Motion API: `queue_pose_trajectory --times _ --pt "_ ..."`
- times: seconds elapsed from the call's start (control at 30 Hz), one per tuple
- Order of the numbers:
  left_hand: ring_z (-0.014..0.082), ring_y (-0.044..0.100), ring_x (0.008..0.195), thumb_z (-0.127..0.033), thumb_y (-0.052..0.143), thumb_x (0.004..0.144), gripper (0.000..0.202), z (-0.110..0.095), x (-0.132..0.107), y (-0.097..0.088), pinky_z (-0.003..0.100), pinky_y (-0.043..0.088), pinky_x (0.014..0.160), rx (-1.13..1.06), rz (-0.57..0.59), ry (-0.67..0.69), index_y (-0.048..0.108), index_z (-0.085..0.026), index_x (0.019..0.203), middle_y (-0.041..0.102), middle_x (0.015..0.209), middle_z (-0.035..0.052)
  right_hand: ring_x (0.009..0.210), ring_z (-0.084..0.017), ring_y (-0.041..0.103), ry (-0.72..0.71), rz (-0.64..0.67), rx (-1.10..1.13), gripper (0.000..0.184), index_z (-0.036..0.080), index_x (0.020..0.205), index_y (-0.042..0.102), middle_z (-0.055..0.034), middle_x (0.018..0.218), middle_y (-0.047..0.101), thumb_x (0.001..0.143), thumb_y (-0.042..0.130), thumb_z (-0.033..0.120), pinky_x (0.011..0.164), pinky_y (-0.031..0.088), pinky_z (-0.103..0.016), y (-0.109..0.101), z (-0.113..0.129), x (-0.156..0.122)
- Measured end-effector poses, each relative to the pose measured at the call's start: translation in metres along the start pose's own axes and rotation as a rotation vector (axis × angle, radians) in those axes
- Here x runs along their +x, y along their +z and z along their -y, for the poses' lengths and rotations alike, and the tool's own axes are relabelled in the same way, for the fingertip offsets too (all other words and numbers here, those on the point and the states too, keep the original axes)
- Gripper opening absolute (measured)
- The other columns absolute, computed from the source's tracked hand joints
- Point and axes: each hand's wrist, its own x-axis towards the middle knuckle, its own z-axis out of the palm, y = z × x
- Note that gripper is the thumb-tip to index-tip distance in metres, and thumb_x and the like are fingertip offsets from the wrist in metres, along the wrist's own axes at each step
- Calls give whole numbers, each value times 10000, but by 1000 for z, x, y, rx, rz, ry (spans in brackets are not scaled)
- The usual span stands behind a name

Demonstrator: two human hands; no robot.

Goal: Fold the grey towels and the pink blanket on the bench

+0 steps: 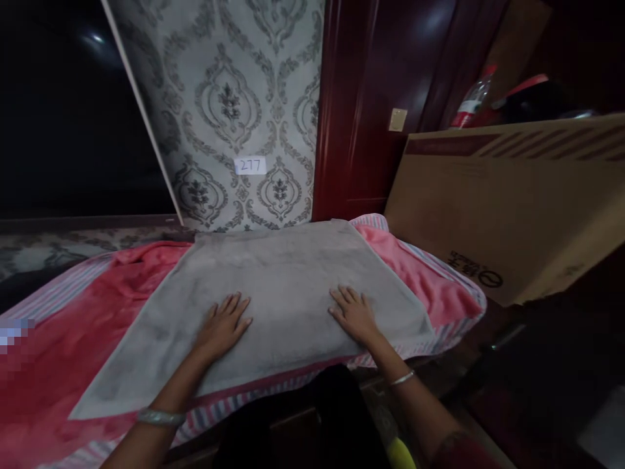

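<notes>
A grey towel [288, 280] lies spread out almost flat over a pink blanket [146, 280] with striped edges. My left hand [223, 327] rests palm down on the towel's left half, fingers spread. On the right half lies my right hand [355, 314], also flat with its fingers apart. Neither hand holds anything. The towel's near edge runs just in front of my body, and its far edge reaches the wall.
Patterned wallpaper [273, 117] with a paper label reading 277 [250, 165] stands behind. A dark screen [73, 117] is at left. At right are a red door [361, 98], a large cardboard box [498, 208] and a plastic bottle [473, 101].
</notes>
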Motion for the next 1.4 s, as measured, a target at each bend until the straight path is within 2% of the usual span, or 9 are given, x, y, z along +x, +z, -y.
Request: queue_pose_trajectory --times 0.1,0.23,0.4,0.67,0.9,1.07,1.17,1.27,1.4 --pt "284 284 1507 -458 403 972 584 1 -1 3 544 254 1209 -33 -53 13 439 -223 1506 344 1608 110 1501 -279 252 17 27 -70 549 312 1537 397 -34 1629 311 1017 395 489 1186 206 -559 10 -3 -2" --pt "268 355 1477 -409 413 974 547 1 -7 6 509 266 1215 -86 -117 -18 495 -176 1462 428 1563 128 1500 -269 259 14 28 -100 548 310 1541 391 -27 1630 306 1020 371 478 1189 205 -548 15 -6 -3" --pt "264 468 1400 -315 442 960 447 -3 -16 6 453 335 1185 -120 -223 -92 610 -154 1343 551 1466 144 1494 -275 277 4 20 -131 561 306 1539 399 -38 1617 336 1010 341 487 1180 225 -569 27 -12 -2" --pt "281 504 1331 -267 460 942 373 -10 -26 4 440 350 1145 -81 -305 -253 680 -172 1229 609 1366 141 1488 -284 292 -34 -19 -143 604 292 1540 403 -38 1615 343 987 299 512 1166 273 -569 48 -26 1" --pt "281 490 1338 -289 479 930 387 -12 -28 2 422 357 1137 -57 -301 -293 665 -150 1240 586 1382 162 1486 -278 297 -42 -42 -133 634 302 1533 415 -27 1602 369 964 270 542 1168 262 -575 58 -31 3" --pt "341 354 1460 -349 457 943 541 -16 -25 1 547 259 1191 -13 -202 -403 525 -108 1422 435 1531 230 1475 -283 318 -57 -67 -135 635 292 1524 433 -39 1589 394 957 268 525 1159 277 -572 59 -32 3" --pt "337 275 1504 -438 438 954 601 -2 -21 -6 582 203 1204 -9 -72 -389 448 -178 1496 336 1607 187 1470 -283 329 -58 -52 -150 646 288 1528 428 -40 1595 381 959 246 535 1153 287 -571 58 -31 3" --pt "342 201 1529 -539 415 951 647 32 -25 -17 638 142 1201 11 38 -398 373 -272 1539 233 1659 110 1473 -281 326 -55 -49 -169 657 287 1528 428 -30 1600 370 956 234 544 1159 280 -565 58 -32 3" --pt "315 150 1544 -553 347 969 668 77 -41 -24 604 175 1206 28 49 -468 312 -255 1566 179 1671 96 1478 -286 314 -53 -45 -168 665 281 1527 432 -33 1602 367 952 237 550 1156 283 -564 59 -33 3"
